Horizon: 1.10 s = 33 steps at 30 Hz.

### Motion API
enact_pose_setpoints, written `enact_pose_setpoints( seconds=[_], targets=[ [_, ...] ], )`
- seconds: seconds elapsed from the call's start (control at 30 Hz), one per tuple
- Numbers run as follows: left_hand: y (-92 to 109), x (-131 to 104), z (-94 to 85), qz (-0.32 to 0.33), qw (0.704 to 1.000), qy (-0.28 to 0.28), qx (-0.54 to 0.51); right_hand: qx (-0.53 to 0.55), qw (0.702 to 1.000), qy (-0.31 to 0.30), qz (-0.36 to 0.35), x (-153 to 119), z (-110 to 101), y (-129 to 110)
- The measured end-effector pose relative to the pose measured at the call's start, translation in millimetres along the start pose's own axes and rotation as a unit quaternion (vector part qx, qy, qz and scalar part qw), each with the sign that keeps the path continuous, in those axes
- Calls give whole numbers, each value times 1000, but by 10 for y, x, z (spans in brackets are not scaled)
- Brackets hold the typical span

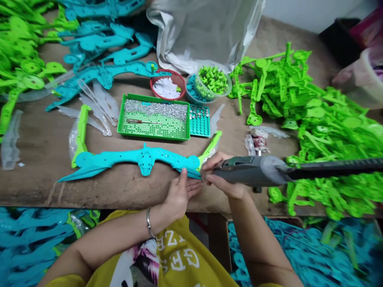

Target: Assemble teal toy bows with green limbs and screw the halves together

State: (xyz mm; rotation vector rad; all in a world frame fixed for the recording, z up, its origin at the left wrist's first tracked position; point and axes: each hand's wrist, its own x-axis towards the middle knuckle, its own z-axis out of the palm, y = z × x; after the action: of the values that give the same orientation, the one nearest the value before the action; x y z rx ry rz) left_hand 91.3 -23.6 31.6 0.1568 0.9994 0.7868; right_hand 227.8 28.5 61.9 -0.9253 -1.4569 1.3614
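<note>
A blue plastic toy bow body [119,158] lies across the front of the bench, with a green limb [80,137] at its left end and another green limb [211,148] at its right. My left hand [179,193] grips the bow's right end, thumb on top and fingers underneath. My right hand [223,181] is closed round a grey electric screwdriver [251,170], whose tip points left at that same end. The tip itself is hidden by my fingers. Behind the bow stands a green tray [154,138] with many small screws [155,108] and a thin red-handled tool [137,121].
Green limbs [317,115] are heaped at the right, and blue bow bodies [101,40] at the back left. A red basket [152,88] holds white pieces; a tub [229,85] holds green bits. A blue tray [200,129] sits beside the green one. Translucent strips [95,107] lie left.
</note>
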Motion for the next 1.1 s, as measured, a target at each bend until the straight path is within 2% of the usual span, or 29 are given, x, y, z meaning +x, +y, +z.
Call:
enact_pose_setpoints(
  seconds=[0.07, 0.1, 0.17, 0.23, 0.27, 0.3, 0.33, 0.37, 0.4, 0.43, 0.47, 0.5, 0.57, 0.7, 0.93, 1.1],
  targets=[
    [39, -45, -22, -12, 999, -24, 38, 7, 998, -21, -52, 182, 26, -108],
    [71, -85, -47, -23, 997, -45, 63, 20, 996, -2, -91, 298, 59, -148],
    [180, -201, -137, -39, 987, -98, 122, 43, 983, 82, -160, 561, 149, -171],
    [367, -336, -296, 23, 965, -141, 219, 38, 971, 155, -180, 828, 234, -110],
    [486, -395, -403, 141, 917, -159, 337, 28, 967, 179, -178, 949, 265, -54],
    [616, -439, -527, 287, 839, -140, 442, 18, 965, 194, -175, 1055, 287, 13],
    [746, -467, -662, 405, 750, -94, 514, 9, 963, 205, -172, 1145, 301, 84],
    [869, -476, -803, 478, 663, -29, 576, 4, 962, 211, -170, 1216, 309, 155],
    [975, -468, -942, 506, 582, 45, 635, 4, 962, 213, -169, 1270, 315, 221],
    [1058, -447, -1071, 498, 523, 105, 683, 7, 964, 210, -165, 1309, 321, 279],
    [1116, -416, -1183, 485, 482, 146, 715, 13, 965, 207, -162, 1336, 328, 329],
    [1149, -381, -1273, 469, 454, 171, 738, 19, 966, 203, -159, 1354, 338, 369],
    [1156, -313, -1378, 452, 431, 183, 760, 29, 968, 198, -154, 1376, 365, 423],
    [1079, -260, -1361, 464, 425, 173, 757, 25, 970, 195, -144, 1410, 415, 468],
    [955, -271, -1189, 461, 448, 153, 751, 7, 969, 204, -140, 1435, 425, 491],
    [850, -202, -1163, 461, 462, 143, 744, 15, 972, 191, -134, 1429, 418, 534]
  ],
)
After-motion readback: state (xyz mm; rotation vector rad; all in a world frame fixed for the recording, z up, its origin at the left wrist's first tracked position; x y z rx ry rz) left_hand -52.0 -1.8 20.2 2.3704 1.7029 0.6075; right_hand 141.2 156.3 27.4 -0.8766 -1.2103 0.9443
